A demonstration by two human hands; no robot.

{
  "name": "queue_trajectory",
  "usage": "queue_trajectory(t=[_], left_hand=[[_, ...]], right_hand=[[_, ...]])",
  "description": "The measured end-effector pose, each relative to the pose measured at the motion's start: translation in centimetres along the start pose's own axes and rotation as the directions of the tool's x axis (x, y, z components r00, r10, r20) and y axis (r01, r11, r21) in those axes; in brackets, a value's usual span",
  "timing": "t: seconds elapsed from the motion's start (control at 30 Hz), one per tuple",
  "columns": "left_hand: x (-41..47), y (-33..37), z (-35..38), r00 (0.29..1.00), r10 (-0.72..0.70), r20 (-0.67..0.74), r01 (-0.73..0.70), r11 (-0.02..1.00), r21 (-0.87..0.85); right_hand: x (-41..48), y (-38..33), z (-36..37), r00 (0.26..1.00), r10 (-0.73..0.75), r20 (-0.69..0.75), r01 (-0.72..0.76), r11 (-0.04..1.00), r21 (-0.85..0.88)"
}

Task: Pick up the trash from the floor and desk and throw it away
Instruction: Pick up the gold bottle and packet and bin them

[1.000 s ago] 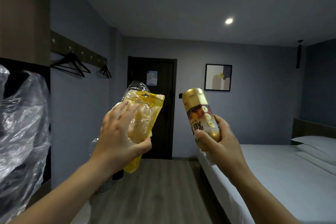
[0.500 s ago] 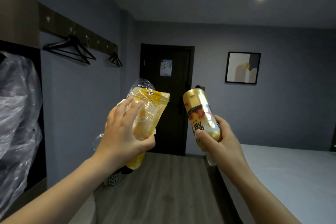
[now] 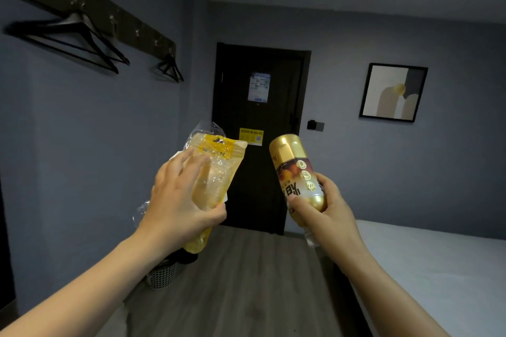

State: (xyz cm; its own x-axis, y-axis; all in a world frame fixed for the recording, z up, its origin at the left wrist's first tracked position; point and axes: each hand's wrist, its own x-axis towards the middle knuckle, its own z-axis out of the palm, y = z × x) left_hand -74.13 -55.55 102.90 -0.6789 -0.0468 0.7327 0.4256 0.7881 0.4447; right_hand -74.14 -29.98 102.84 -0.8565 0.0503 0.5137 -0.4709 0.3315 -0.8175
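Left hand (image 3: 180, 200) is gripping the yellow wrapper (image 3: 216, 169): the thumb is clamping across its lower front and the fingers are spreading over its left side. The wrapper is hanging in mid-air in front of the dark door (image 3: 273, 76), standing roughly upright with its top leaning right and its bottom end poking out below the palm. Some crumpled clear film (image 3: 142, 210) is sticking out beside the left wrist.

Right hand (image 3: 325, 210) is wrapping round the lower half of the gold container (image 3: 297, 169), thumb lying across the printed label. The container is tilting with its top end up and to the left, towards the wrapper. The two are sitting near each other, not touching. It may be a can or a sleeved bottle; too blurred to tell.

White mesh basket (image 3: 161, 276) is sitting on the wood floor (image 3: 246, 282) by the left wall, low under the left forearm and partly hidden by it.

Black hangers (image 3: 79, 44) are hanging from the wall rail (image 3: 90, 0) at upper left. A paper notice (image 3: 258, 87) and a yellow Wi-Fi sticker (image 3: 251, 136) are sticking to the door. A framed picture (image 3: 393, 91) is hanging right of the door. The bed (image 3: 438, 268) is filling the lower right.
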Motion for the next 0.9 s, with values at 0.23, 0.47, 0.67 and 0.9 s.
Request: queue_trajectory(t=[0.23,0.47,0.67,0.9], left_hand=[[6.8,-7.4,6.8,0.999,-0.049,-0.003,0.049,0.997,0.057],[15.0,-13.5,14.6,0.995,-0.086,-0.045,0.091,0.988,0.128],[20.8,-19.3,20.4,0.987,-0.146,-0.071,0.157,0.971,0.182],[26.4,-27.9,25.1,0.978,-0.201,-0.060,0.209,0.956,0.204]], right_hand=[[10.0,6.8,5.2,0.997,0.006,0.075,-0.009,0.999,0.047],[21.6,14.1,9.3,0.994,0.019,0.111,-0.032,0.993,0.112],[31.5,19.7,13.5,0.980,0.016,0.197,-0.043,0.990,0.131],[40.1,25.6,21.3,0.966,0.021,0.258,-0.051,0.993,0.110]])
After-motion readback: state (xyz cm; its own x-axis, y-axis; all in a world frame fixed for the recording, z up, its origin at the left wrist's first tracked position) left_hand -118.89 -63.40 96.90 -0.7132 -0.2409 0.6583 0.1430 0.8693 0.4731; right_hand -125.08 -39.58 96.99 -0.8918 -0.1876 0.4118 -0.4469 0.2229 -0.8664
